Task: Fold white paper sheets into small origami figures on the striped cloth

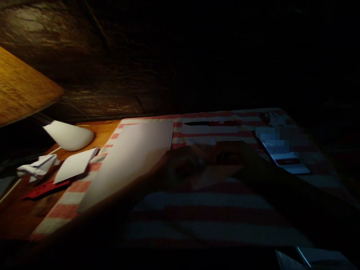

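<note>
In dim light my left hand (pixel 182 165) and my right hand (pixel 233 152) come together over a striped cloth. Both have their fingers closed on a piece of paper (pixel 218 175), which spans the space between them. Its exact shape is lost in the shadow, as are most of the fingertips. Just beyond the hands, a pale paper edge shows; I cannot tell whether it belongs to the same piece. A large white sheet (pixel 135 150) lies flat beside my left hand.
Behind the hands, a knife (pixel 197 123) with a red handle rests on white paper (pixel 208 129). A lit phone (pixel 284 153) lies right on the striped cloth (pixel 225 232). At left are a lamp (pixel 70 135), crumpled paper (pixel 39 167), a bent white sheet (pixel 74 167) and a red object (pixel 46 189).
</note>
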The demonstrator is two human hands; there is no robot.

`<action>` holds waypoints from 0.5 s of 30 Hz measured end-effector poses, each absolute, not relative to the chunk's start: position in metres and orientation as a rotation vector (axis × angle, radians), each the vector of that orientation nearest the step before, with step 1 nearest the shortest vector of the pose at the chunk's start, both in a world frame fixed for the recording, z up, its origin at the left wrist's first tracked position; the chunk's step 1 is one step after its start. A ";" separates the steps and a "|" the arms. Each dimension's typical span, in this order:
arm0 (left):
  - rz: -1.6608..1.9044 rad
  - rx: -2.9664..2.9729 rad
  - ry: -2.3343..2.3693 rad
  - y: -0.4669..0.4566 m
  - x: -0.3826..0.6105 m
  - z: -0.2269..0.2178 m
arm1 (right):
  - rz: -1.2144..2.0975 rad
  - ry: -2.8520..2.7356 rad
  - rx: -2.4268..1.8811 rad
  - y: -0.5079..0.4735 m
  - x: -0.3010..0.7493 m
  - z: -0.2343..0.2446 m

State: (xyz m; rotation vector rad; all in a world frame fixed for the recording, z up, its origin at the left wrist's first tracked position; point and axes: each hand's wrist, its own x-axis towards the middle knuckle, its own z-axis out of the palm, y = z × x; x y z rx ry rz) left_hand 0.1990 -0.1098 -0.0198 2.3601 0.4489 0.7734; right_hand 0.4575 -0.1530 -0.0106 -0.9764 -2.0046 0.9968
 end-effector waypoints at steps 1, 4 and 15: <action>0.725 2.426 0.399 -0.111 0.197 -0.019 | 0.953 -2.112 -0.913 -0.153 0.459 -0.010; 0.548 2.651 0.329 -0.114 0.191 -0.019 | 0.790 -2.374 -0.830 -0.155 0.461 -0.006; 0.623 3.054 0.372 -0.130 0.198 -0.015 | 0.610 -2.485 -0.961 -0.162 0.462 0.001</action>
